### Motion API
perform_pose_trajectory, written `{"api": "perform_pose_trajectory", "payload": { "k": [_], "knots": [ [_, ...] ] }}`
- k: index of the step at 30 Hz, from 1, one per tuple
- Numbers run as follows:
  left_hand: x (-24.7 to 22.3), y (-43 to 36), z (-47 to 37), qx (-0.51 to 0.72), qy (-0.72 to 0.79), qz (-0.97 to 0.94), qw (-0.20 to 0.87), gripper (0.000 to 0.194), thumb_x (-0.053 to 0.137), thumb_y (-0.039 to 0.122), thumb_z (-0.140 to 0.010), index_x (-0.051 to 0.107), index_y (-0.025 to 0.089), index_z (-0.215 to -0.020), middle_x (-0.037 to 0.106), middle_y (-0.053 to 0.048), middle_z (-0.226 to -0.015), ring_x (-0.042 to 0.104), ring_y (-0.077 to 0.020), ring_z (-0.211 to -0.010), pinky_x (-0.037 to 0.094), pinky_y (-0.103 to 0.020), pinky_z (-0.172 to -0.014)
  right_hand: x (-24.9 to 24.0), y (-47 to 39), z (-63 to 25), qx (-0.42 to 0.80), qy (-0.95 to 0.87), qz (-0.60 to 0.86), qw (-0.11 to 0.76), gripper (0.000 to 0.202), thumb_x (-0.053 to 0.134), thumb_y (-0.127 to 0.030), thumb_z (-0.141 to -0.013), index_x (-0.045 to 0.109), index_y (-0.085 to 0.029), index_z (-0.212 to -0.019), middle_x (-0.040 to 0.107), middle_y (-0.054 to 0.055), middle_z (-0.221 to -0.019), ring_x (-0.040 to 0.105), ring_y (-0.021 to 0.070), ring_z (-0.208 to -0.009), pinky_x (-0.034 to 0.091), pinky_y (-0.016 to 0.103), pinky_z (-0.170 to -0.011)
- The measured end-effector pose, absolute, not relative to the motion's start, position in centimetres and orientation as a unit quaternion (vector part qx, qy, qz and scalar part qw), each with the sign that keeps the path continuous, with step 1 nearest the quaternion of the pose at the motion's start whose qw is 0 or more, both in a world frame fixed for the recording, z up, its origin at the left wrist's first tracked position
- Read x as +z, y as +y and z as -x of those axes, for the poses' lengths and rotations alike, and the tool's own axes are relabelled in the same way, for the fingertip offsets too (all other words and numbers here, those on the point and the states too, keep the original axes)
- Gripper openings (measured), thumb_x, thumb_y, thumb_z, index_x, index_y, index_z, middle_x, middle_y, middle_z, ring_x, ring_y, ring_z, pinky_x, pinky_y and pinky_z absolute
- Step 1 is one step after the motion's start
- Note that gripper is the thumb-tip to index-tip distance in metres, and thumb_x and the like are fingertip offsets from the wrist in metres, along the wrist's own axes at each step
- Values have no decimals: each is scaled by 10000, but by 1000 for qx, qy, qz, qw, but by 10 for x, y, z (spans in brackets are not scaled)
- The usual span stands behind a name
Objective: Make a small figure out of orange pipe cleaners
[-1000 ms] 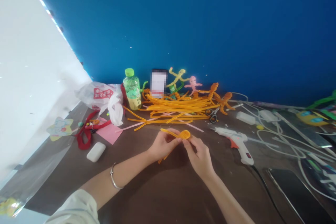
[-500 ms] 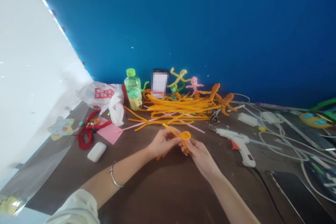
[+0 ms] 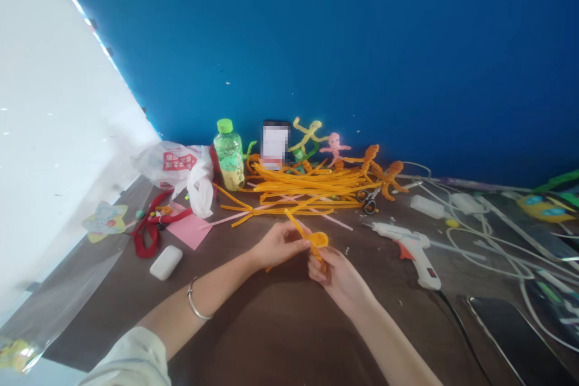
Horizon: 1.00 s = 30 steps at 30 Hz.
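Note:
An orange fuzzy-stem figure point(image 3: 319, 239) with a round coiled top is held between my two hands above the dark table point(image 3: 271, 332). My left hand point(image 3: 281, 245) pinches it from the left, and a loose stem end sticks up past the fingers. Around its lower part my right hand point(image 3: 329, 266) has its fingers closed. Behind the hands lies a pile of orange stems point(image 3: 307, 184), with a few pink stems point(image 3: 230, 216) among them.
A green-capped bottle point(image 3: 230, 157), a plastic bag point(image 3: 174, 166) and a white case point(image 3: 166, 262) are on the left. Finished-looking figures point(image 3: 335, 146) stand behind the pile. On the right are scissors point(image 3: 370, 205), a glue gun point(image 3: 414, 247), cables and a phone point(image 3: 515, 338).
My right hand has shifted slightly down, its fingers now curled lower around the orange piece. The coiled top has tilted and dropped a little, and the loose stem end stands steeper.

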State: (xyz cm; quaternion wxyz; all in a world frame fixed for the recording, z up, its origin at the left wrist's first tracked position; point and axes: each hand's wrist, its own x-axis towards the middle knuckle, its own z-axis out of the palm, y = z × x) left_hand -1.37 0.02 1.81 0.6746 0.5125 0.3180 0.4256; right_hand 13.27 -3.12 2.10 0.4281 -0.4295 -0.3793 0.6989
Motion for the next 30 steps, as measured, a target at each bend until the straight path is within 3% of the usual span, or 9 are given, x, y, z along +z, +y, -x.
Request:
{"api": "perform_pose_trajectory", "payload": {
  "k": [3,6,9,12,15,20,26,30],
  "knots": [
    [12,-3,5,456,349,-448,685,329,695,390,-611,615,127,-791,598,-26,-743,541,-121,-688,410,-261,-710,20,-33,-131,513,-466,526,493,182,559,-352,-762,493,-192,-819,515,-18,-545,425,100,-408,307,215,-362],
    [11,-7,-1,476,363,-380,705,328,712,376,-594,611,127,-783,596,-16,-696,540,-110,-634,414,-256,-665,18,-35,-135,285,-602,554,500,117,515,-304,-807,550,-196,-835,621,30,-657,553,139,-490,435,257,-458],
    [13,-9,-2,490,362,-349,712,317,724,354,-584,625,124,-779,599,-19,-684,538,-109,-623,408,-244,-643,16,-35,-143,64,-738,482,469,149,492,-175,-819,597,-206,-921,671,58,-802,631,168,-669,486,281,-625],
    [13,-8,-1,496,372,-319,717,299,731,336,-573,637,114,-750,603,-27,-654,536,-111,-603,406,-246,-638,17,-34,-153,-68,-836,382,389,309,510,-83,-795,566,-202,-1075,669,88,-920,634,180,-787,476,286,-683],
    [14,-7,0,493,376,-300,725,268,737,316,-562,638,109,-699,609,-34,-642,542,-119,-603,411,-256,-654,20,-33,-161,-131,-878,335,317,377,512,-53,-789,532,-166,-1148,638,133,-1012,617,203,-848,464,313,-706],
    [13,-8,0,486,400,-311,712,253,725,323,-575,639,109,-679,600,-30,-610,536,-117,-595,408,-254,-638,26,-33,-161,-187,-883,329,278,372,487,-35,-799,517,-107,-1163,638,155,-988,609,207,-807,453,329,-698],
    [5,-7,-1,511,421,-366,654,279,691,369,-615,637,121,-730,597,-23,-630,526,-109,-588,411,-247,-613,21,-33,-152,-222,-872,354,255,281,466,-27,-798,581,-64,-1051,646,150,-897,593,194,-725,431,318,-652],
    [7,-8,-1,512,432,-417,614,278,664,375,-646,633,124,-763,607,-20,-649,532,-116,-601,413,-250,-615,15,-32,-147,-157,-859,392,288,241,480,-68,-807,580,-83,-1026,646,113,-849,589,182,-712,439,302,-649]
  ]
}}
